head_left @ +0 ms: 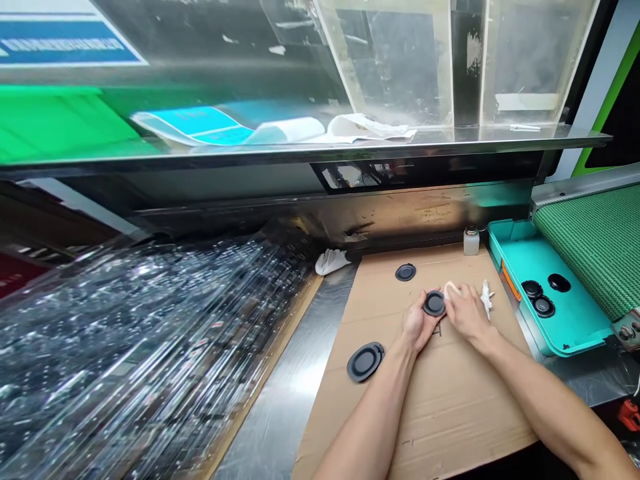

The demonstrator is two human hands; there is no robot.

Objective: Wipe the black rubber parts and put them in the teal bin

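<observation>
My left hand (415, 325) is closed on a round black disc-shaped part (434, 303) with a raised rim, holding it above the cardboard. Against the right edge of that part, my right hand (467, 313) pinches a small white cloth (451, 288). Two similar black round parts lie on the cardboard: one (405, 271) beyond my left hand, the other (366, 362) to the left of my left forearm. A crumpled white scrap (487, 300) rests just right of my right hand.
A cardboard sheet (450, 407) covers the metal bench. At right, a teal tray (565, 327) holds several round black parts beside a green conveyor belt (595, 233). A small bottle (471, 241) stands at the back. Stacked clear plastic packaging (165, 347) fills the left, under a shelf (300, 155).
</observation>
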